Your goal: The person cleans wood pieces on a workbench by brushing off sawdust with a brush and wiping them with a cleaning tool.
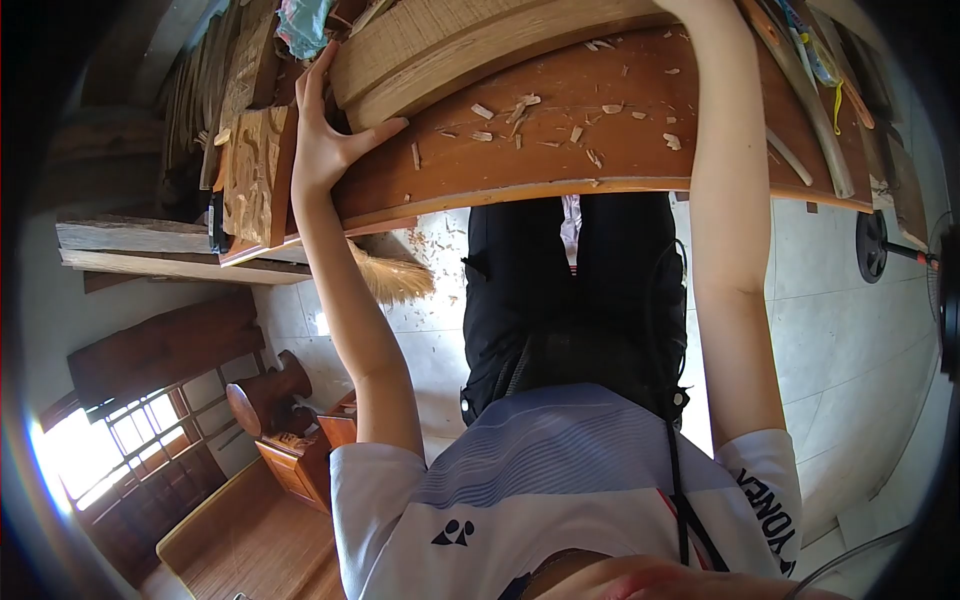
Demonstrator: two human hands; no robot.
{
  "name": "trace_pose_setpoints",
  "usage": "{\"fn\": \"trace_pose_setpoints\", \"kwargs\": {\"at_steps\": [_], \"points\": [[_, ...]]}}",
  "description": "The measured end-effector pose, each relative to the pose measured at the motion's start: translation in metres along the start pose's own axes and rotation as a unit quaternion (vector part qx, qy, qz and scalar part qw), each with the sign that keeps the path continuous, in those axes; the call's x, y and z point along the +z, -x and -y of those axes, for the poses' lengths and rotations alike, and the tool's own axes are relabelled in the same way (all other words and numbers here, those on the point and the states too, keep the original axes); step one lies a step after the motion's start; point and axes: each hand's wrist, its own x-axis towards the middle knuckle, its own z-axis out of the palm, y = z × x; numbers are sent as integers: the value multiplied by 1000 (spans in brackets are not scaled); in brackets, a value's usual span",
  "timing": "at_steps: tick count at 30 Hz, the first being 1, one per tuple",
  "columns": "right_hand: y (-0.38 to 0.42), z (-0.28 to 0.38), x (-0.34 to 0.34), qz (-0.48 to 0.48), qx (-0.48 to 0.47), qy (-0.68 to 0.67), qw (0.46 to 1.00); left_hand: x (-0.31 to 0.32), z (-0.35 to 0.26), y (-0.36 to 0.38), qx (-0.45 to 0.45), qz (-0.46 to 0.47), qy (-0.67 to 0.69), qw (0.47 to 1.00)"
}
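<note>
A thick, long wooden piece (480, 55) with a curved front edge lies on the brown worktable (540, 170), and its far right side runs out of the top of the view. At its left end is my left hand (335, 140), fingers and thumb stretched wide apart. The thumb points right along the front of the wood, and the fingers reach up beside its end. My right hand (695, 8) is at the top edge by the wood's right part. Only its wrist area shows; the fingers are cut off by the frame.
Wood chips (520, 108) are scattered over the tabletop. A carved wooden block (258, 175) stands at the left, near a crumpled turquoise bag (303, 25). Long sticks (815, 110) lie at the right. Below are a straw broom (395, 277) and floor shavings.
</note>
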Motion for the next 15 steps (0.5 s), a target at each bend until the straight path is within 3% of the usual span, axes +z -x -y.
{"fn": "trace_pose_setpoints", "kwargs": {"at_steps": [1, 2, 3, 5, 6, 9, 12, 15], "points": [[6, 11, -2, 2, 11, 26, 1000, 0, 1, 0, 0, 0, 0, 1000], [-6, 2, 29, -30, -72, 61, 995, -1, 2, 0, 0, 1, 0, 1000], [13, 39, 8, 86, -69, -40, 993, -1, 2, 0, -1, -1, 1, 1000], [22, 66, 47, 37, -285, 0, 958, 0, 2, 0, -4, -3, 3, 1000], [24, 69, 51, 55, -321, -26, 945, 0, 2, 0, -3, -3, 4, 1000], [20, 68, 32, 132, -276, -41, 951, -1, 2, 0, -4, 0, 5, 1000], [38, 53, -5, 73, -105, -87, 988, 0, 3, 0, -8, 1, 5, 1000], [2, 2, -14, 89, 1, -54, 995, 0, 3, 0, -15, 2, 13, 1000]]}}
